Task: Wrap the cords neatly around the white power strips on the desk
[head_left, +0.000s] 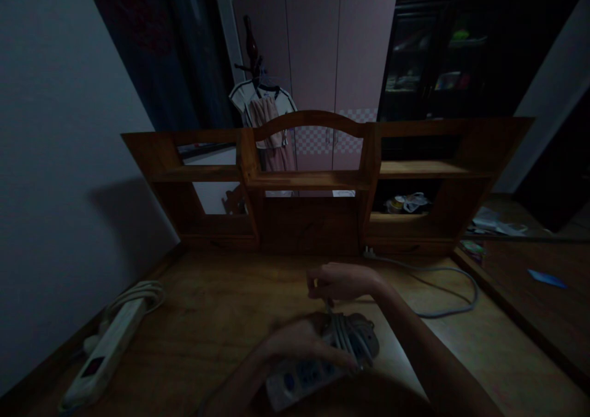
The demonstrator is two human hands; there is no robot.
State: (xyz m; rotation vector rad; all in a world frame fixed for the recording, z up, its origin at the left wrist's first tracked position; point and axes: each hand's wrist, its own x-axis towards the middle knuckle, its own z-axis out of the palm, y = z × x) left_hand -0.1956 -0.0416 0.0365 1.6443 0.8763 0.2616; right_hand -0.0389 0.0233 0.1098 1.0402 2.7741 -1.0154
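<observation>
A power strip [288, 385] is tilted just above or on the wooden desk, its cord [348, 337] wound in several turns around one end. My left hand [304, 343] is closed around the strip at the wound part, with the thumb across its face. Above that end, my right hand [338, 280] has its fingers curled in a pinch on the cord, which runs up from the wrapped turns. The free length of grey cord [461, 309] comes out from behind my right forearm, loops to the right and ends in a plug [369, 252] near the shelf.
A second white power strip [108, 349] with its cord bundled lies at the left by the wall. A wooden shelf unit [308, 180] stands along the desk's far edge. A raised rim [502, 294] borders the right side. The room is dim.
</observation>
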